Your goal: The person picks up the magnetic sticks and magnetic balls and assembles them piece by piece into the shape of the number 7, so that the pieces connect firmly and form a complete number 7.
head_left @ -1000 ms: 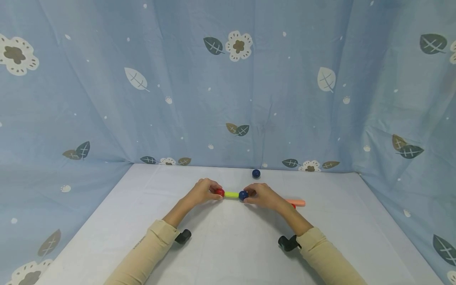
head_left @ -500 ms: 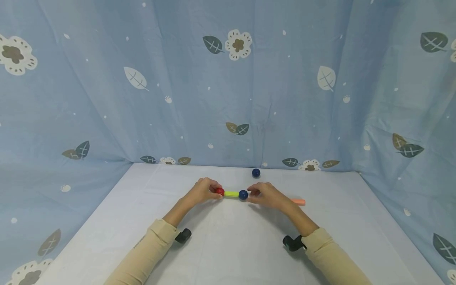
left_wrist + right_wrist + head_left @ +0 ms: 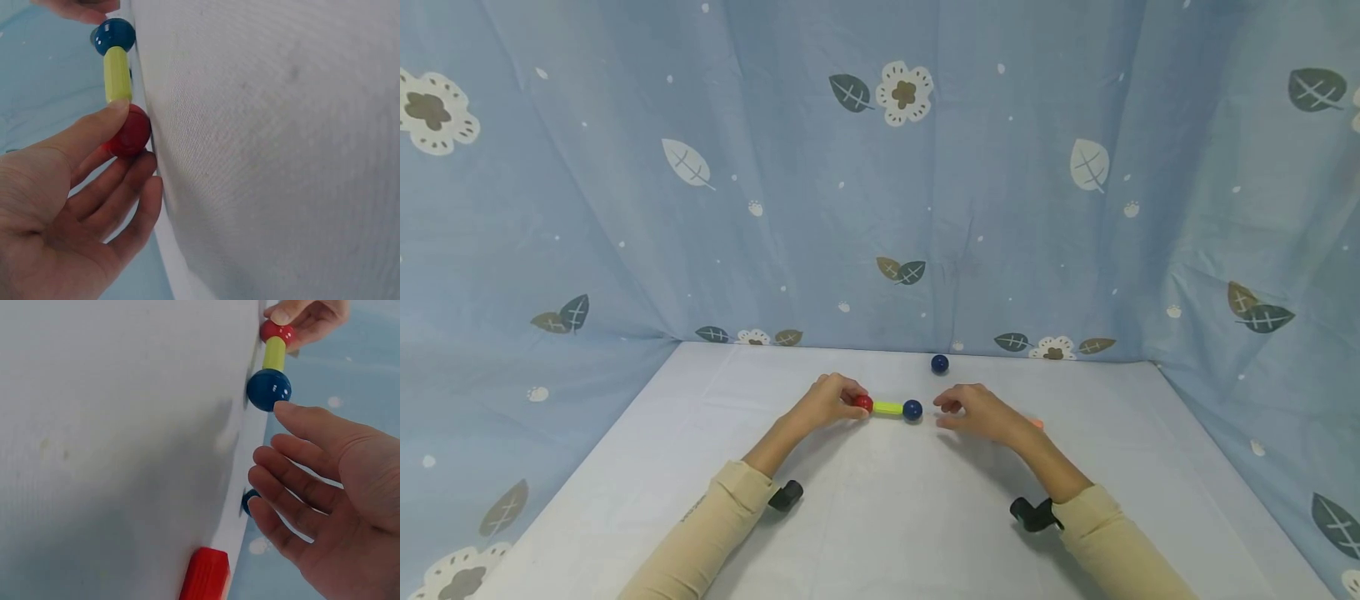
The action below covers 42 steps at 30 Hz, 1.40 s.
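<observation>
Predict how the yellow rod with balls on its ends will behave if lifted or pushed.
The yellow rod would probably move as one stiff piece: it runs straight between the red ball and the blue ball. Pushed sideways, it may roll, since both ends are round. The balls' glossy highlights suggest smooth surfaces that could feel slippery.

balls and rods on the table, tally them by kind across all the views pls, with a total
Balls: 3 (red ball, nearer blue ball, farther blue ball)
Rods: 3 (yellow rod, red rod, partly hidden orange rod)
Total: 6 in view
</observation>
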Each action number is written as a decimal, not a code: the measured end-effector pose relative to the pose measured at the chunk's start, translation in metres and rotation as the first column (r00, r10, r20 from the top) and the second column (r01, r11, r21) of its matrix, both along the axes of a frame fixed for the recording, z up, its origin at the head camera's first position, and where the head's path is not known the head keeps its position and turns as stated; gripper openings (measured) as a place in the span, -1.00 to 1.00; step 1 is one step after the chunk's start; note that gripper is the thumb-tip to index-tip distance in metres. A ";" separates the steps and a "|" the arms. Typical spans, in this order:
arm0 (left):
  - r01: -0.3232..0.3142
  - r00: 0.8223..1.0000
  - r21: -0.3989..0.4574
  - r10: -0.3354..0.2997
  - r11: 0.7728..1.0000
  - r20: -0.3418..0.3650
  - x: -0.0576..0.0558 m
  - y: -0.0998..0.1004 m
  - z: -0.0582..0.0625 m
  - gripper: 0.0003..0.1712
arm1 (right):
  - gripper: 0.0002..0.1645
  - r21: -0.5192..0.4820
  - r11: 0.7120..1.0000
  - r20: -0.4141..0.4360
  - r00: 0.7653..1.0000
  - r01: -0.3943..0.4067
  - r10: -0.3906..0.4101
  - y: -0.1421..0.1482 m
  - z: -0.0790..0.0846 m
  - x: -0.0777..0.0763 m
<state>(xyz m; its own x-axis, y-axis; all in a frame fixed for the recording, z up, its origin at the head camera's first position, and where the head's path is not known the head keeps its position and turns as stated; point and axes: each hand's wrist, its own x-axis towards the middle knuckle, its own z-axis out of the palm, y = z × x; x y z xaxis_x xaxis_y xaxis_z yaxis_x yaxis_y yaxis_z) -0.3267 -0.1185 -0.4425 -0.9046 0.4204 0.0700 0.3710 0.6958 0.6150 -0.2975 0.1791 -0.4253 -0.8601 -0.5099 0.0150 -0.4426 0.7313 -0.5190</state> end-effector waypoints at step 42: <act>-0.010 1.000 -0.001 0.010 1.000 0.013 0.000 0.000 0.000 -0.62 | -0.62 0.064 0.997 -0.028 0.999 0.038 -0.036 0.060 0.012 0.013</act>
<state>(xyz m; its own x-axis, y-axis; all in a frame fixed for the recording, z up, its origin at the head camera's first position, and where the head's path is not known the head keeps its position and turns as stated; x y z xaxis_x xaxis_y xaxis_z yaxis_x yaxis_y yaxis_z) -0.3268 -0.1182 -0.4426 -0.9096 0.4114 0.0579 0.3561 0.7003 0.6187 -0.2848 0.2389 -0.4137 -0.8782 -0.4782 0.0067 -0.4276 0.7789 -0.4589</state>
